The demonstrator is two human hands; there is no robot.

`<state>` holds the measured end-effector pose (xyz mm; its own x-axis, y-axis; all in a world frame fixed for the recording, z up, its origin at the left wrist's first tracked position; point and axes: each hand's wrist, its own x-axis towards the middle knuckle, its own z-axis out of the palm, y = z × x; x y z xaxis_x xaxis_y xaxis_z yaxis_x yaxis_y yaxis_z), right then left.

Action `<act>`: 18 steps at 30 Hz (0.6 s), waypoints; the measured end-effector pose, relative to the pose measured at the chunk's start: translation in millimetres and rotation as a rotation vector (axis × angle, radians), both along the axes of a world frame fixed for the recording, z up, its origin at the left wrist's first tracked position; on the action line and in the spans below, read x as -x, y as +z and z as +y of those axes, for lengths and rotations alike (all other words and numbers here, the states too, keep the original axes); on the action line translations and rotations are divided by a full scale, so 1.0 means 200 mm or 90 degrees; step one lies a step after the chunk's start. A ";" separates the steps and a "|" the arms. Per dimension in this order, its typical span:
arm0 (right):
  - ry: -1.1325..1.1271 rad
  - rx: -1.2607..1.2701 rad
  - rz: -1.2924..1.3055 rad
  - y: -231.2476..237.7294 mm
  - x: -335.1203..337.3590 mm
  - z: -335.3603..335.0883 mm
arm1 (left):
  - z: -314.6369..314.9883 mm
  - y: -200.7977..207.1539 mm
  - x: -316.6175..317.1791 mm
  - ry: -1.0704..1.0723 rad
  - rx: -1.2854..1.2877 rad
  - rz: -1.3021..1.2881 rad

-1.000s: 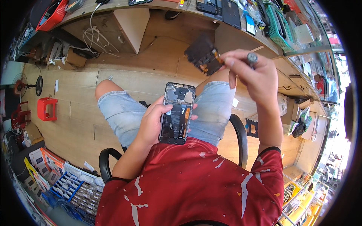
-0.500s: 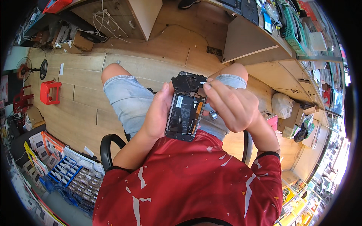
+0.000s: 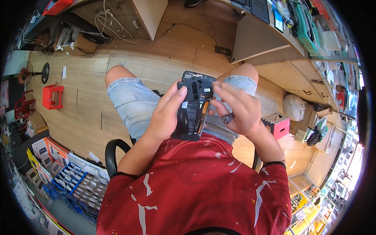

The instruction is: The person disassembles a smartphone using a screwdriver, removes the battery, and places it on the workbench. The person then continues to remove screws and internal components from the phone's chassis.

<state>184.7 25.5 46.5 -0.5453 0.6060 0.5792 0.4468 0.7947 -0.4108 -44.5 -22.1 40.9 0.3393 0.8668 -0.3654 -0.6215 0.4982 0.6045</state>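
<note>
My left hand (image 3: 167, 113) is closed round the left side of an opened phone (image 3: 190, 135) over my lap. Its thumb lies on a black plastic cover plate (image 3: 195, 89) across the phone's upper part. Below that plate the dark battery (image 3: 191, 117) shows, with an orange flex strip along its right. At the phone's right edge is my right hand (image 3: 241, 105), its fingertips bent and partly blurred near the cover plate. A tool with a round metal end (image 3: 227, 118) sticks out of its curled fingers; the rest of the tool is hidden.
I sit in a chair with black armrests (image 3: 113, 154). A red stool (image 3: 53, 96) stands to the left, a pink-and-black step stool (image 3: 276, 125) to the right. Ahead are a wooden cabinet (image 3: 150, 19) and a cluttered desk with a green basket (image 3: 307, 31).
The cover plate has gone from tilted up to lying flatter over the phone's upper part. My left thumb has moved onto it, and my right hand has shifted slightly left and turned.
</note>
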 end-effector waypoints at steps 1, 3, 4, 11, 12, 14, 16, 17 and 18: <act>-0.030 0.052 0.042 -0.01 0.02 0.00 | 0.00 -0.01 0.00 -0.008 -0.011 0.004; -0.098 0.178 0.108 0.00 0.05 0.00 | 0.00 -0.05 0.00 -0.025 -0.034 0.012; -0.093 0.211 0.108 0.01 0.05 0.01 | 0.00 -0.05 0.00 -0.021 -0.033 0.023; -0.064 0.242 0.072 0.02 0.04 0.04 | -0.01 -0.05 -0.02 -0.031 -0.037 0.083; -0.056 0.231 0.080 0.01 0.04 0.04 | -0.01 -0.05 -0.02 -0.031 -0.040 0.090; -0.059 0.226 0.080 0.02 0.04 0.04 | -0.01 -0.06 -0.02 -0.030 -0.042 0.079; -0.079 0.241 0.063 0.04 0.04 0.02 | -0.01 -0.07 -0.01 -0.033 -0.045 0.067; -0.073 0.235 0.082 0.03 0.04 0.02 | -0.01 -0.07 0.00 -0.037 -0.048 0.060; -0.067 0.230 0.101 0.01 0.04 0.01 | -0.01 -0.08 0.00 -0.040 -0.051 0.054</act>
